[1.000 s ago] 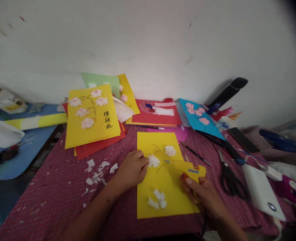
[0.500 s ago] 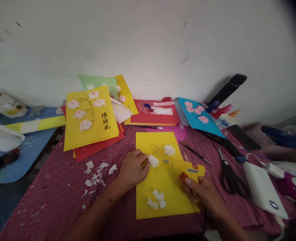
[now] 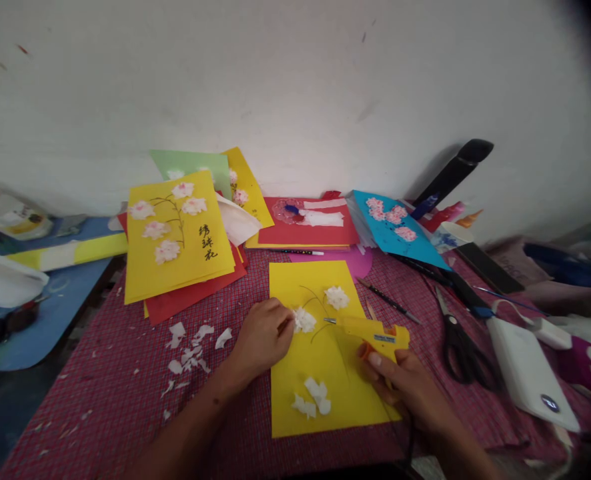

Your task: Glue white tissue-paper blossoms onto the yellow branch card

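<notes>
Yellow plastic, the pistol-shaped glue gun (image 3: pixel 368 329) is gripped in the right hand (image 3: pixel 405 380), its barrel lying crosswise, metal nozzle (image 3: pixel 330 321) pointing left; just past the tip – a narrow gap between – sits the ruffled white paper flower (image 3: pixel 304 321), near the left edge of the flat yellow paper sheet (image 3: pixel 295 373), in its far half; the left hand (image 3: pixel 265 337) is nearer, at the flower's left side, fingers curled together – their tips are hidden, so I cannot tell whether they pinch a petal; a second white paper flower (image 3: pixel 336 297) lies toward the sheet's far right corner.
</notes>
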The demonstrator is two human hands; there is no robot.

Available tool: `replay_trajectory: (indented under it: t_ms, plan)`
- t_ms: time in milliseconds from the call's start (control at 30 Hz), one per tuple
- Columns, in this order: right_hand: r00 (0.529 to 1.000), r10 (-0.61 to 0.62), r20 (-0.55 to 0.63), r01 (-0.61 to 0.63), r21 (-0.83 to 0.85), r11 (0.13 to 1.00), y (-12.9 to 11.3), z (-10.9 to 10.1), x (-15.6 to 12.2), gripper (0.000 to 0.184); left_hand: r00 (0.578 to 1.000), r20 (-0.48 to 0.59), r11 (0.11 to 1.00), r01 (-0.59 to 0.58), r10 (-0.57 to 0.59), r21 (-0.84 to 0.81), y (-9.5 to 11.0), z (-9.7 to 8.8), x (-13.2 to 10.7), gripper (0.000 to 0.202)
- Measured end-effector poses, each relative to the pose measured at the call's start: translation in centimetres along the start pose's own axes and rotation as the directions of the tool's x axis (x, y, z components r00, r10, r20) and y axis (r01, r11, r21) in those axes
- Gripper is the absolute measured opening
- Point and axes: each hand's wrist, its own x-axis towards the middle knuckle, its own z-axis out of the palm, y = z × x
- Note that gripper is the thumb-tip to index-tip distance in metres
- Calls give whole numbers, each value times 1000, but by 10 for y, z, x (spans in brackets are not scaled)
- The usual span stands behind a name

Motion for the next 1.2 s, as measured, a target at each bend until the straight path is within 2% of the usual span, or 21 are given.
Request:
replay_trajectory:
  t_ms: [233, 433, 800, 1000, 1200]
  plan:
    - [1000, 0, -2, 0, -4, 1000, -2, 1, 0, 40, 999, 23, 998, -33, 35, -56, -4, -2, -1, 18]
    - [1000, 18, -16, -18, 18, 1000, -2, 1, 0, 42, 999, 24, 997, -30, 32, -77, -5, -2, -1, 19]
    - [1000, -18, 0, 18, -11, 1000, -4, 1, -2, 41, 1000, 12, 994, -26, 28, -107, -3, -6, -3, 16]
    - [1000, -11, 9, 11, -5, 1000, 0, -1, 0, 40, 998, -57, 996, 20, -25, -88, -2, -6, -6, 15]
    - [1000, -17, 19, 17, -1, 1000, 3, -3, 1, 39, 999, -11, 999, -31, 30, -42, -1, -5, -10, 16]
